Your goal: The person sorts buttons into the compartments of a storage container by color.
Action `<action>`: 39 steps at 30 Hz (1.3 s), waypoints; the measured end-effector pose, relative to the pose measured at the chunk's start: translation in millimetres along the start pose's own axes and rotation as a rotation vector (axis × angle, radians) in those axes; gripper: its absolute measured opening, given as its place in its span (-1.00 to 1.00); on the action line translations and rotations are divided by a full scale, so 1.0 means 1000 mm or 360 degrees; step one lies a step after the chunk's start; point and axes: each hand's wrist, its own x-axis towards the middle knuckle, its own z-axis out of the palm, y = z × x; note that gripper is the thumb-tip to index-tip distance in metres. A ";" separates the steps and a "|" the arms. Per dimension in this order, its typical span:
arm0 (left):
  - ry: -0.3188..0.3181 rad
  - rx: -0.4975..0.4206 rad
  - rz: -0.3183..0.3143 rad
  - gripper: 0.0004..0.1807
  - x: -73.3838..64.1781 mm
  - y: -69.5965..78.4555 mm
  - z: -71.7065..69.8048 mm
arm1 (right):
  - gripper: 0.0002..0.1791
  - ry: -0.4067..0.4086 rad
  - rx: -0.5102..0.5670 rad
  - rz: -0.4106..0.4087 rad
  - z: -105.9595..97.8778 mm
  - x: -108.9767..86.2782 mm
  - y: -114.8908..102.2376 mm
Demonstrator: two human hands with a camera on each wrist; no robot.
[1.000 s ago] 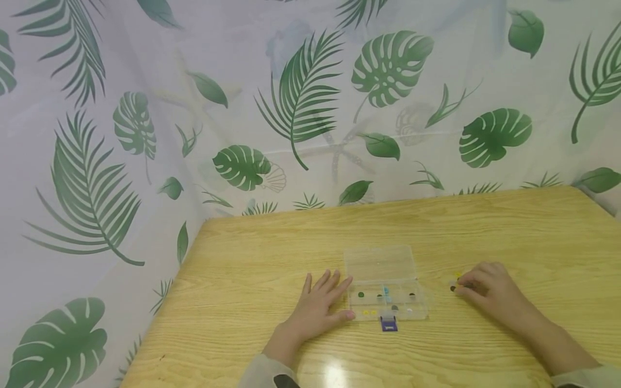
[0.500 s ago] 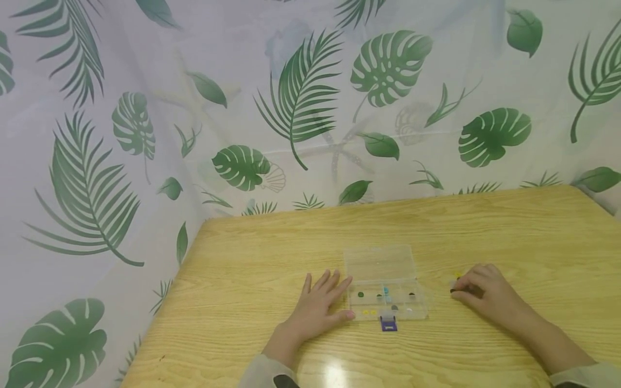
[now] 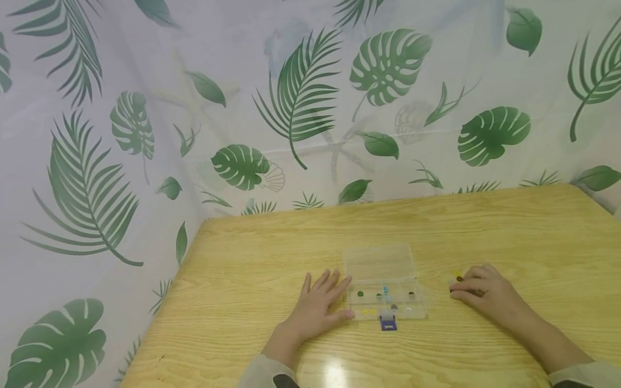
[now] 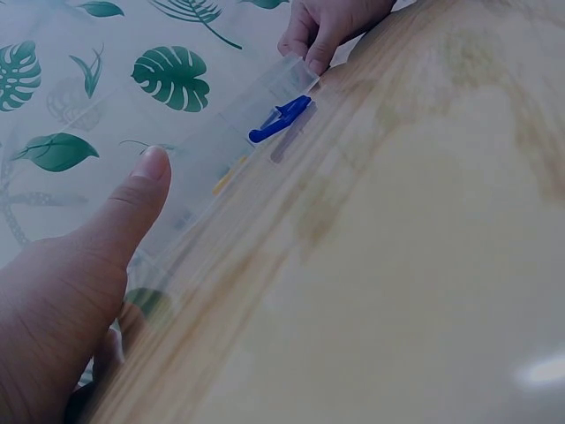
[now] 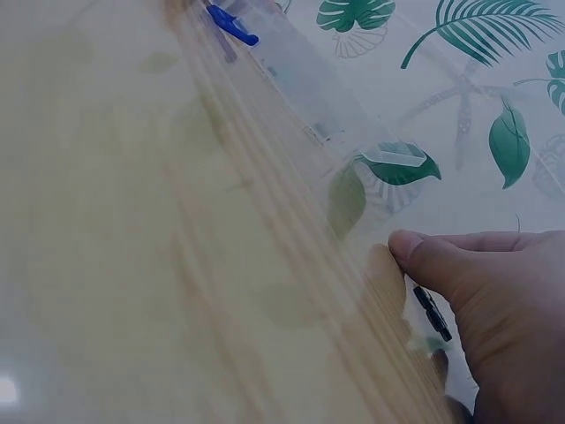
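A clear plastic compartment box stands on the table with its lid folded back and its blue latch hanging at the front. Small buttons lie inside, among them a green button and yellow buttons. My left hand rests at the box's left side, fingers spread, thumb at the front corner. Right of the box, my right hand pinches a small dark button, mostly hidden by thumb and forefinger. Beyond the fingertips lie a yellow button and a dark one.
The wood-grain table reaches back to a white leaf-patterned cloth. In the right wrist view, another black button shows below the right hand, close to the palm side.
My right hand has shifted slightly left, and its thumb and forefinger have come together on the dark button. The left hand and the box have stayed in place.
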 end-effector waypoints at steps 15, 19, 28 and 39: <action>-0.0007 -0.0004 -0.0002 -0.22 0.000 0.000 -0.001 | -0.84 -0.0038 -0.0067 -0.0077 0.005 0.002 0.002; -0.0003 -0.0008 -0.0005 -0.22 0.000 0.000 -0.001 | -0.85 -0.0018 -0.0043 -0.0103 0.004 0.004 0.001; -0.0013 0.0002 -0.0005 -0.23 0.001 0.000 0.000 | -0.82 0.0021 0.0007 -0.0124 0.002 0.007 -0.004; -0.0010 0.0010 -0.0004 -0.21 0.000 0.000 -0.001 | -0.80 0.0057 -0.0131 -0.0084 0.000 0.010 -0.008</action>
